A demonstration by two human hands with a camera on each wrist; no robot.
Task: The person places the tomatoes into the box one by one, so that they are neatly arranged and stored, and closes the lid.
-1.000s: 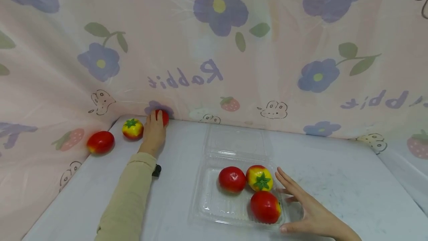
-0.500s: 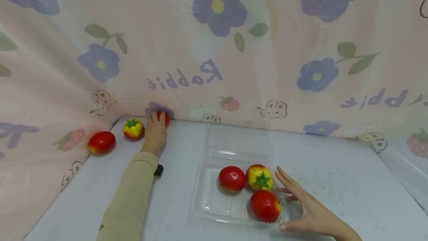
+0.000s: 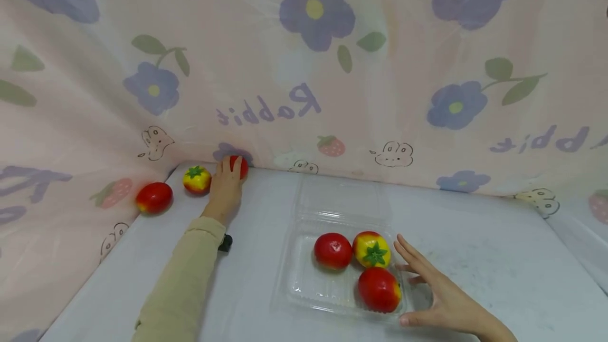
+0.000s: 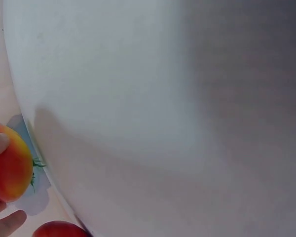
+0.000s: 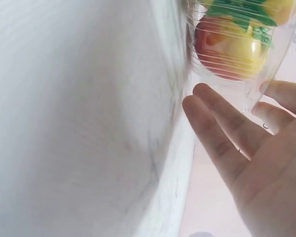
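Observation:
At the back left of the table, my left hand (image 3: 225, 190) holds a red toy tomato (image 3: 244, 168). In the left wrist view its yellow end and green leaves show, with the thumb on one side of the tomato (image 4: 12, 170) and fingers on the other. My right hand (image 3: 442, 300) is spread beside the right edge of a clear plastic clamshell box (image 3: 304, 292), fingers mostly straight. Inside the box lie a red tomato (image 3: 333, 251), a yellow-red tomato (image 3: 372, 250) with its leaf up, and another red tomato (image 3: 379, 289).
Left of my left hand sit a yellow-red tomato (image 3: 197, 180) and a red tomato (image 3: 154, 198). The box's lid (image 3: 343, 200) lies folded back behind it. A patterned curtain (image 3: 370, 94) borders the white table (image 3: 484, 247) at the back and sides.
The head view has shifted slightly. Both hands stay at nearly the same places, the left still at the back tomato, the right beside the box.

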